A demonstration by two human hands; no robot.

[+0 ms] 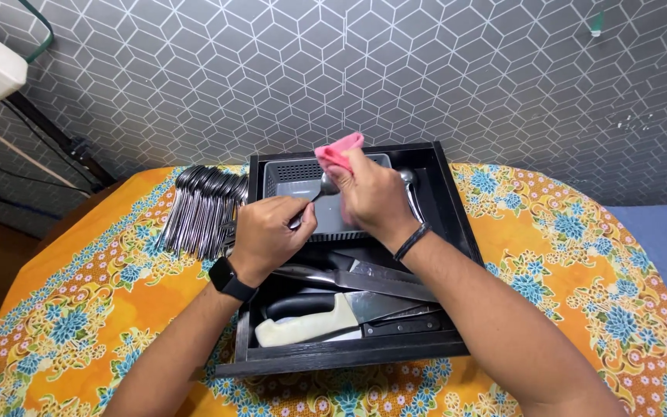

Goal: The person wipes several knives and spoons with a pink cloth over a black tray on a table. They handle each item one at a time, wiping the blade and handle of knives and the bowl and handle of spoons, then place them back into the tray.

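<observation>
From the head camera, one spoon (319,194) was held over a black tray (457,224), and one pink cloth (339,150) was in use. The left hand (270,235) was curled closed around the spoon's handle; the right hand (372,193) was pinched around the cloth, pressing it against the spoon's bowl. One grey perforated basket (291,174) sat in the tray's far part, with another utensil (411,189) beside it; at least three knives (364,282) lay in the near part, one with a cream handle (303,324). A row of many spoons (202,208), too many to count, lay left of the tray. All rested on a round table under an orange floral cloth (580,286), against a grey geometric-patterned wall (426,69). The spoon's long axis ran from lower left to upper right, bowl pointing toward the wall.
</observation>
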